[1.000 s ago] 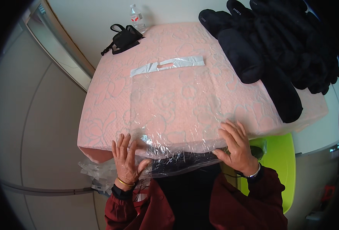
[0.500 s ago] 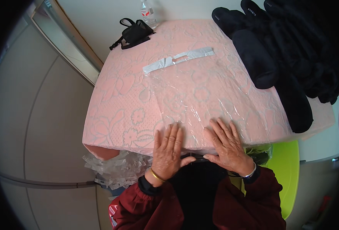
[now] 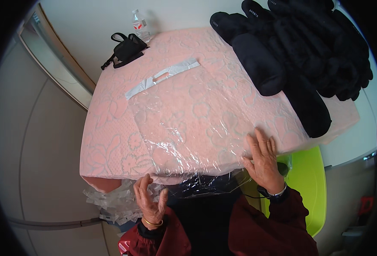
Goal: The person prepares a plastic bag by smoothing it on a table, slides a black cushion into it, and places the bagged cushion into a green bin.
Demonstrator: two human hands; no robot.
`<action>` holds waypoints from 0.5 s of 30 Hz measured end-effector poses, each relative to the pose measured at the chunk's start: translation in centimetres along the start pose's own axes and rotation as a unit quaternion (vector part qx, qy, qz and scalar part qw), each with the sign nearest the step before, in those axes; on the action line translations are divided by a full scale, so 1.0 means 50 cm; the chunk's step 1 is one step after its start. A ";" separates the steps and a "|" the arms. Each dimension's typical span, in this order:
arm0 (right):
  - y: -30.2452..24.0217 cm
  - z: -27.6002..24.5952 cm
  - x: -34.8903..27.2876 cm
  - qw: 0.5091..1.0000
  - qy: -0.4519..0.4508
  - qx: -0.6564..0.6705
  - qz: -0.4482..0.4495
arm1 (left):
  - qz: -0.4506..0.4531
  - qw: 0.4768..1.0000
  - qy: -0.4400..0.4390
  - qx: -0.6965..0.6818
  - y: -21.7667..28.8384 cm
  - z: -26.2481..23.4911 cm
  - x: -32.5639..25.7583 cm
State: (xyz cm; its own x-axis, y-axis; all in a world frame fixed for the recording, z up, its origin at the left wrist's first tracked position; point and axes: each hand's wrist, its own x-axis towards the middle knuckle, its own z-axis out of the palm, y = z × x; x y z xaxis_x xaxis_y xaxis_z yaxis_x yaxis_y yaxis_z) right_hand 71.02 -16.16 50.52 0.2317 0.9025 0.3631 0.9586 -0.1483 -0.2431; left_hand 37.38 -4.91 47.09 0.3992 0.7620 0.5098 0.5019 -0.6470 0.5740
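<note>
A clear plastic bag [image 3: 188, 141] with a white strip and handle slot lies flat on the pink patterned cloth [image 3: 111, 106]. Its lower end hangs over the near edge toward me. My right hand [image 3: 264, 166] rests by the bag's near right side, fingers spread, and appears to touch cloth or film. Just off the near edge, beside the bag's lower left corner, my left hand [image 3: 150, 202] is raised with thumb and fingers apart. Whether it touches the film I cannot tell.
Several black padded, tube-like pieces [image 3: 259, 64] are heaped at the far right. A small black pouch with straps [image 3: 128, 49] and a water bottle [image 3: 140, 26] stand far left. Below the near edge are crumpled clear plastic [image 3: 111, 200] and a lime-green container [image 3: 305, 187].
The bag has slid left and toward me, its lower end now over the edge. My left hand has moved down and left off the cloth; my right hand has shifted slightly right.
</note>
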 end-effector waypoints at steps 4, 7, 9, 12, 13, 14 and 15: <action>-0.019 -0.006 -0.022 0.999 0.045 0.025 0.006 | -0.113 0.974 0.013 -0.194 0.016 0.031 -0.019; -0.019 -0.007 -0.028 0.996 0.074 0.041 -0.016 | -0.192 0.904 0.041 -0.380 0.010 0.041 -0.014; -0.023 -0.008 -0.034 0.994 0.089 0.049 -0.029 | -0.176 0.908 0.023 -0.379 -0.011 0.023 -0.002; -0.045 -0.016 -0.058 0.989 0.092 0.104 -0.041 | -0.158 0.908 0.014 -0.388 -0.050 0.003 0.029; -0.048 -0.014 -0.068 0.990 0.094 0.101 -0.040 | -0.152 0.908 0.019 -0.389 -0.066 -0.005 0.039; -0.049 -0.005 -0.078 0.989 0.076 0.112 -0.058 | -0.145 0.909 0.025 -0.390 -0.077 -0.008 0.044; -0.051 0.005 -0.087 0.987 0.057 0.125 -0.078 | -0.145 0.909 0.024 -0.390 -0.086 -0.011 0.044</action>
State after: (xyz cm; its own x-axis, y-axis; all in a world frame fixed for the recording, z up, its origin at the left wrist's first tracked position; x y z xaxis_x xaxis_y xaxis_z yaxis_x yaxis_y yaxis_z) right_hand 67.51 -19.59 49.32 0.1161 0.8529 0.5091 0.9165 0.1055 -0.3858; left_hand 35.68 -0.45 46.09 0.2932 0.9134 0.2824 -0.1237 -0.2566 0.9586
